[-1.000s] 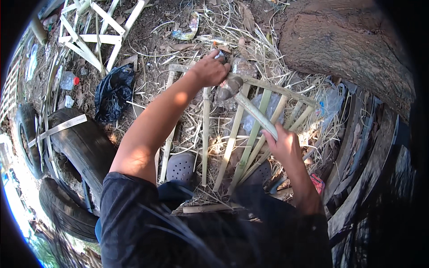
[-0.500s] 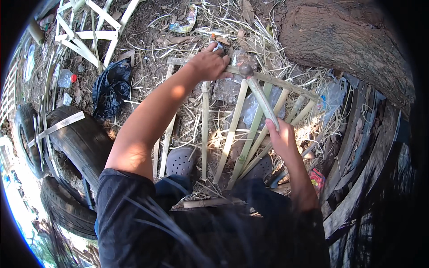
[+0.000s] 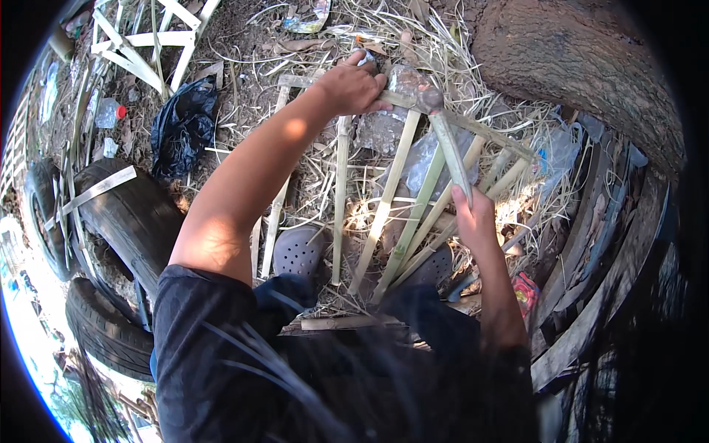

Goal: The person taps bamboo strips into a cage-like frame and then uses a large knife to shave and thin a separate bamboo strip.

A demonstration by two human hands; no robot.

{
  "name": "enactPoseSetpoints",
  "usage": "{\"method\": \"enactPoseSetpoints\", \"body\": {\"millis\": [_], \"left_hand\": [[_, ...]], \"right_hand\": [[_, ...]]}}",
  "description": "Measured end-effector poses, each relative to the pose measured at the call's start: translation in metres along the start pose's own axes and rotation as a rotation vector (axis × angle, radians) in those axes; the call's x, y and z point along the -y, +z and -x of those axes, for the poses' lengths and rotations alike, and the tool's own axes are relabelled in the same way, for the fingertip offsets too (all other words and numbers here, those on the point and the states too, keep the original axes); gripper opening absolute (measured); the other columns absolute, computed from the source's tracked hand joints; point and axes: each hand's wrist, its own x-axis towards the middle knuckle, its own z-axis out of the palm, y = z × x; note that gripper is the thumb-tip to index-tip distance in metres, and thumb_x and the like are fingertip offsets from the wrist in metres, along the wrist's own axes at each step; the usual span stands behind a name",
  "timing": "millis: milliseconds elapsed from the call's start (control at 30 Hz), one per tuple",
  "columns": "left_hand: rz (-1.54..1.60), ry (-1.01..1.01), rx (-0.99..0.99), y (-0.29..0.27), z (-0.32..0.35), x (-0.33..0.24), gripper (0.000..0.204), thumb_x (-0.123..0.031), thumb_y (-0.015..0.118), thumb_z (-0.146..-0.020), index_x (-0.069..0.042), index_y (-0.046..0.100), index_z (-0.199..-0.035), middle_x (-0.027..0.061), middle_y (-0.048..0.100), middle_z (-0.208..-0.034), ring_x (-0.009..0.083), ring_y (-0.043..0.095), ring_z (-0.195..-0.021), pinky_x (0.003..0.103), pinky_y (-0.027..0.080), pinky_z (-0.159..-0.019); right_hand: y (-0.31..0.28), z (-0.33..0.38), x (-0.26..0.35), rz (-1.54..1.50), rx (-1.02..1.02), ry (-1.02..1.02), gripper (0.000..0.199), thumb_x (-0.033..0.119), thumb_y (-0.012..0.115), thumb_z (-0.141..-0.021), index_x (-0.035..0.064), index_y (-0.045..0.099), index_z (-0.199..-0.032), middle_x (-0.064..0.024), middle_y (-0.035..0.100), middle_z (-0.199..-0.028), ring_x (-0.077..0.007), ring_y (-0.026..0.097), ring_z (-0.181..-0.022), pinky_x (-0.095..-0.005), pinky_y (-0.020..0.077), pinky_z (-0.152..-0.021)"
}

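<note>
The fingers of the right hand (image 3: 476,215) are wrapped around the pale, slim handle of a hammer (image 3: 453,153) with a rounded grey-brown head, gripping it near its lower end. The left hand (image 3: 351,87) lies palm down across a flat, pale wooden crossbar (image 3: 484,131), its fingers bent over the far edge and its thumb stretched along the bar; whether they pinch it firmly cannot be told. The hammer's head is over the crossbar, just right of the left thumb, and whether the two touch is unclear. From the crossbar, long, narrow pale-wood slats (image 3: 389,188) fan toward the person's feet, one of them greener than the others. Beneath the bar, beside the left hand, sits a grey, stone-like block (image 3: 375,134), with a crumpled clear plastic bag (image 3: 422,168) near it, partly behind the slats. Two grey clogs with round holes (image 3: 298,251) flank the slats' lower ends. Dry, straw-coloured strips (image 3: 369,33) litter the brown soil. Farther out, a crumpled black plastic bag (image 3: 183,129) lies left of the left forearm, worn black tyres (image 3: 129,214) lean beyond it, and a thick, rough-barked brown trunk (image 3: 583,74) fills the upper right.
</note>
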Motion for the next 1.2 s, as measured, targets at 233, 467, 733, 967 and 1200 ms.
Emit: {"method": "enactPoseSetpoints", "body": {"millis": [233, 467, 733, 967, 1200], "left_hand": [[-0.104, -0.001, -0.025, 0.000, 0.003, -0.006, 0.060, -0.058, 0.035, -0.096, -0.002, 0.055, -0.090, 0.0108, 0.064, -0.070, 0.0280, 0.060, -0.100, 0.047, 0.028, -0.106], [-0.145, 0.006, -0.030, -0.002, 0.001, -0.005, 0.059, -0.057, 0.032, -0.097, -0.003, 0.054, -0.090, 0.0075, 0.061, -0.063, 0.0249, 0.061, -0.096, 0.044, 0.027, -0.106], [-0.159, 0.019, -0.133, 0.003, 0.001, -0.008, 0.058, -0.057, 0.034, -0.096, -0.004, 0.055, -0.088, 0.0073, 0.061, -0.063, 0.0246, 0.062, -0.092, 0.044, 0.026, -0.106], [-0.178, 0.053, -0.198, 0.006, 0.001, -0.006, 0.059, -0.058, 0.033, -0.097, -0.005, 0.055, -0.086, 0.0044, 0.060, -0.060, 0.0223, 0.060, -0.084, 0.041, 0.031, -0.099], [-0.197, 0.014, -0.119, 0.002, 0.000, -0.003, 0.059, -0.060, 0.034, -0.096, -0.005, 0.055, -0.084, 0.0037, 0.059, -0.059, 0.0215, 0.062, -0.084, 0.040, 0.029, -0.102]], "right_hand": [[0.006, 0.010, 0.000, -0.121, 0.026, 0.023, 0.029, 0.025, 0.051, -0.097, -0.0031, 0.059, -0.091, -0.0063, 0.051, -0.062, -0.0121, 0.046, -0.058, -0.0336, 0.0410, -0.055], [0.011, 0.007, -0.019, -0.204, -0.036, -0.025, 0.034, 0.029, 0.053, -0.097, -0.0036, 0.059, -0.088, -0.0061, 0.049, -0.059, -0.0125, 0.045, -0.057, -0.0341, 0.0392, -0.053], [0.016, 0.001, -0.026, -0.112, -0.038, -0.138, 0.039, 0.032, 0.048, -0.100, 0.0047, 0.048, -0.072, 0.0037, 0.037, -0.055, -0.0061, 0.036, -0.048, -0.0268, 0.0298, -0.045], [0.015, 0.001, -0.040, -0.086, -0.015, -0.125, 0.039, 0.034, 0.043, -0.102, 0.0069, 0.048, -0.075, 0.0042, 0.040, -0.054, -0.0045, 0.034, -0.040, -0.0229, 0.0273, -0.037], [0.024, -0.009, -0.038, -0.147, -0.015, -0.144, 0.038, 0.032, 0.043, -0.102, 0.0085, 0.045, -0.072, 0.0046, 0.037, -0.052, -0.0045, 0.034, -0.042, -0.0235, 0.0250, -0.039]]}}
